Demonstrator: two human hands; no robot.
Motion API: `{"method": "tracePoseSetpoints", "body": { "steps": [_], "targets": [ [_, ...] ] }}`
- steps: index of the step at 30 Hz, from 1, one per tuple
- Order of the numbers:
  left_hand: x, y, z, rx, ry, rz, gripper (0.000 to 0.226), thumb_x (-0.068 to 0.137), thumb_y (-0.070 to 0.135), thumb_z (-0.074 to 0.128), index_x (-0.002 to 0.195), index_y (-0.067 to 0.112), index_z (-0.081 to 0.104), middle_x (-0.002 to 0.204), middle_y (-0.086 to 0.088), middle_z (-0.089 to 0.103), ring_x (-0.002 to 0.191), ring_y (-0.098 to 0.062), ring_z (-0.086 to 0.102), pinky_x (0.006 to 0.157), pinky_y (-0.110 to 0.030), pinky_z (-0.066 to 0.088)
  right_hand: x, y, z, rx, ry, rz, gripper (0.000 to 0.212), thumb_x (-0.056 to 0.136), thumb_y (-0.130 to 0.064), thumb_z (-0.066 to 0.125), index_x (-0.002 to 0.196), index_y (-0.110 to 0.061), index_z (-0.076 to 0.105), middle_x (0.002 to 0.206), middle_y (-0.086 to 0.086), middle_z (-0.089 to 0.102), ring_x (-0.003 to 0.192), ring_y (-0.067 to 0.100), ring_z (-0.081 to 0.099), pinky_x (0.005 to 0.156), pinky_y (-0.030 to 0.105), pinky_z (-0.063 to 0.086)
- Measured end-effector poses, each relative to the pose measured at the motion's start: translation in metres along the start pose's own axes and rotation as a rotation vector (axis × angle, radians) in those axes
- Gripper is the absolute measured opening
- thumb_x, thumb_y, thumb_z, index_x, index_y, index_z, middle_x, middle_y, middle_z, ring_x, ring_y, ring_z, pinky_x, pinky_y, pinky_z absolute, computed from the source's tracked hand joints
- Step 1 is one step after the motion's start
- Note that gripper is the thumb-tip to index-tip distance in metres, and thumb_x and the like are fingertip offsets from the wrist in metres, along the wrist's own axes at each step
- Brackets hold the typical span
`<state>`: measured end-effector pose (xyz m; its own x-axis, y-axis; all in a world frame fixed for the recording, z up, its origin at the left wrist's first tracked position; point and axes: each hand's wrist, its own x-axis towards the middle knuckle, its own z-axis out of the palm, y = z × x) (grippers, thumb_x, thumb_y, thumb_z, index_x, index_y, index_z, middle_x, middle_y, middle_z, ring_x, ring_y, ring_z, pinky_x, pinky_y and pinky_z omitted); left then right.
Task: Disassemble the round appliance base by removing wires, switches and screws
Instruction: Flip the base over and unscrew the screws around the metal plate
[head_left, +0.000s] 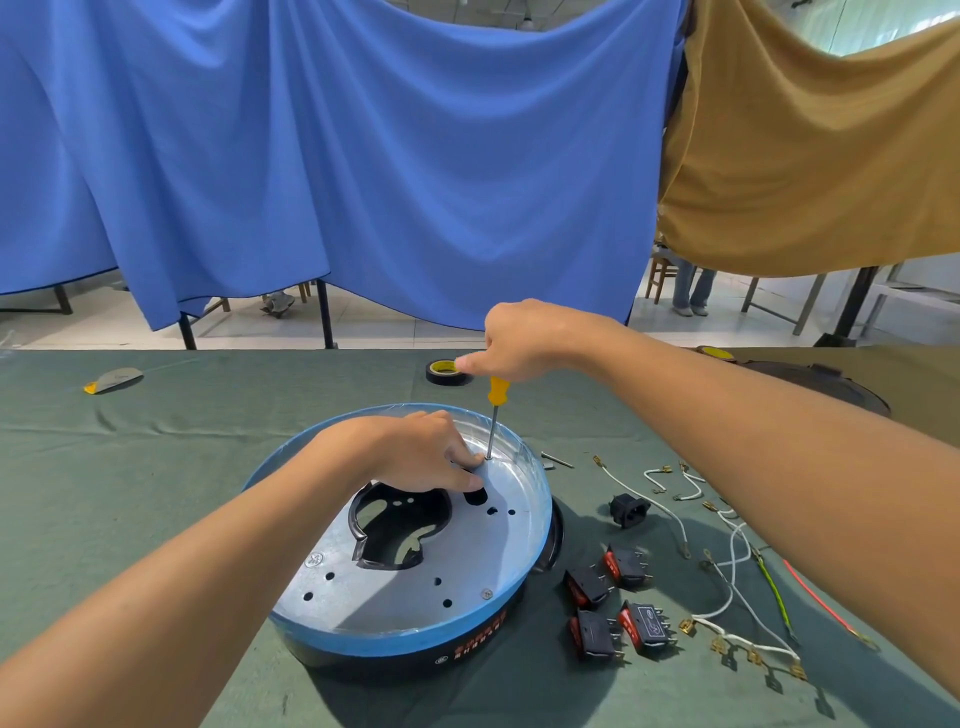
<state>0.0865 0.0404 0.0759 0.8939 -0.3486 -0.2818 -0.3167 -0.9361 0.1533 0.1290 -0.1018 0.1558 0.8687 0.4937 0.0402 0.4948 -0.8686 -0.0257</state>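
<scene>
Big blue sheet (363, 156) hangs across the far side, tan one (805, 156) on its right, pale floor (389, 317) below, wooden chair (660, 275) far right.

The round base (415, 545) sits at lower centre of the table (156, 441). Four switches (618, 597), a socket (628, 510) and loose wires (727, 571) lie to its right; a tape roll (445, 372) sits behind it.

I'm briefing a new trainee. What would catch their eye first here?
The right hand holds a yellow-handled screwdriver tip-down on the round appliance base at centre, the left hand resting beside its tip. Right of the base, four red-and-black switches and loose wires lie on the green cloth.
</scene>
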Motion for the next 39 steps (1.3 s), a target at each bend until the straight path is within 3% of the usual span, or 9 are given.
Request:
{"method": "tracePoseSetpoints", "body": {
  "steps": [6, 12, 17, 23, 27, 29, 34, 37, 39],
  "targets": [
    [0.0004, -0.0012, 0.0005, -0.001, 0.006, 0.008, 0.047, 0.096, 0.049, 0.045, 0.139, 0.031, 0.048, 0.137, -0.001, 0.046, 0.126, -0.024, 0.041, 0.107, -0.045, 0.033, -0.0021, -0.0029, -0.0003, 0.060, -0.017, -0.002, 0.027, 0.085, -0.028, 0.062, 0.093, -0.003, 0.066, 0.074, 0.015, 0.054, 0.066, 0.021, 0.041, 0.052, 0.026, 0.031],
    [0.0010, -0.0030, 0.0017, 0.000, 0.020, 0.024, 0.046, 0.096, 0.049, 0.045, 0.139, 0.031, 0.049, 0.137, 0.001, 0.047, 0.127, -0.023, 0.039, 0.108, -0.044, 0.033, -0.0001, -0.0021, 0.0014, 0.024, 0.041, 0.016, 0.044, 0.091, -0.034, 0.054, 0.057, -0.014, 0.035, 0.057, 0.002, 0.035, 0.053, 0.019, 0.031, 0.048, 0.028, 0.023],
    [0.0004, -0.0015, 0.0008, 0.008, 0.012, 0.019, 0.047, 0.096, 0.049, 0.044, 0.139, 0.031, 0.048, 0.139, 0.000, 0.045, 0.128, -0.024, 0.038, 0.108, -0.045, 0.032, -0.0029, -0.0035, -0.0001, 0.064, 0.005, 0.006, 0.015, 0.082, -0.023, 0.059, 0.074, -0.010, 0.058, 0.068, 0.004, 0.045, 0.062, 0.021, 0.038, 0.051, 0.026, 0.028],
    [-0.0009, -0.0013, 0.0009, 0.004, 0.012, 0.016, 0.047, 0.096, 0.050, 0.044, 0.139, 0.032, 0.048, 0.140, 0.002, 0.044, 0.129, -0.023, 0.037, 0.109, -0.045, 0.032, 0.0016, 0.0003, 0.0028, 0.035, 0.048, 0.029, 0.043, 0.089, -0.039, 0.055, 0.058, -0.015, 0.037, 0.057, 0.001, 0.036, 0.054, 0.019, 0.033, 0.050, 0.028, 0.026],
    [-0.0005, -0.0013, 0.0016, 0.001, 0.017, 0.015, 0.047, 0.096, 0.049, 0.045, 0.139, 0.031, 0.049, 0.139, 0.002, 0.044, 0.129, -0.023, 0.038, 0.108, -0.045, 0.032, 0.0025, 0.0005, 0.0042, 0.075, 0.029, 0.020, 0.016, 0.082, -0.023, 0.060, 0.075, -0.008, 0.057, 0.068, 0.003, 0.044, 0.065, 0.021, 0.039, 0.052, 0.027, 0.028],
    [-0.0004, -0.0012, 0.0014, -0.005, 0.016, 0.012, 0.047, 0.096, 0.049, 0.045, 0.139, 0.031, 0.049, 0.140, 0.003, 0.044, 0.129, -0.022, 0.038, 0.108, -0.045, 0.032, 0.0020, -0.0003, 0.0022, 0.094, 0.008, 0.023, 0.023, 0.081, -0.026, 0.062, 0.088, -0.004, 0.064, 0.072, 0.003, 0.047, 0.066, 0.021, 0.040, 0.053, 0.027, 0.029],
    [-0.0005, -0.0015, 0.0018, 0.003, 0.015, 0.001, 0.048, 0.096, 0.051, 0.044, 0.140, 0.033, 0.046, 0.144, 0.005, 0.039, 0.133, -0.021, 0.033, 0.111, -0.046, 0.029, 0.0013, -0.0015, 0.0019, 0.040, 0.032, 0.023, 0.043, 0.089, -0.040, 0.057, 0.059, -0.013, 0.044, 0.059, 0.002, 0.039, 0.055, 0.019, 0.035, 0.050, 0.028, 0.027],
    [-0.0003, -0.0012, 0.0022, 0.005, 0.021, 0.003, 0.048, 0.096, 0.050, 0.045, 0.140, 0.033, 0.047, 0.143, 0.004, 0.041, 0.131, -0.021, 0.035, 0.110, -0.045, 0.030, 0.0012, -0.0010, 0.0021, 0.086, 0.021, 0.026, 0.023, 0.084, -0.027, 0.062, 0.090, -0.004, 0.065, 0.074, 0.004, 0.050, 0.065, 0.020, 0.042, 0.054, 0.027, 0.031],
    [-0.0003, -0.0014, 0.0028, 0.001, 0.028, 0.007, 0.047, 0.096, 0.050, 0.046, 0.140, 0.033, 0.048, 0.141, 0.004, 0.041, 0.131, -0.022, 0.035, 0.109, -0.045, 0.031, -0.0001, -0.0004, 0.0006, 0.084, 0.003, 0.030, 0.024, 0.083, -0.028, 0.062, 0.090, -0.005, 0.065, 0.072, 0.003, 0.049, 0.063, 0.019, 0.041, 0.052, 0.026, 0.031]
  ]
}}
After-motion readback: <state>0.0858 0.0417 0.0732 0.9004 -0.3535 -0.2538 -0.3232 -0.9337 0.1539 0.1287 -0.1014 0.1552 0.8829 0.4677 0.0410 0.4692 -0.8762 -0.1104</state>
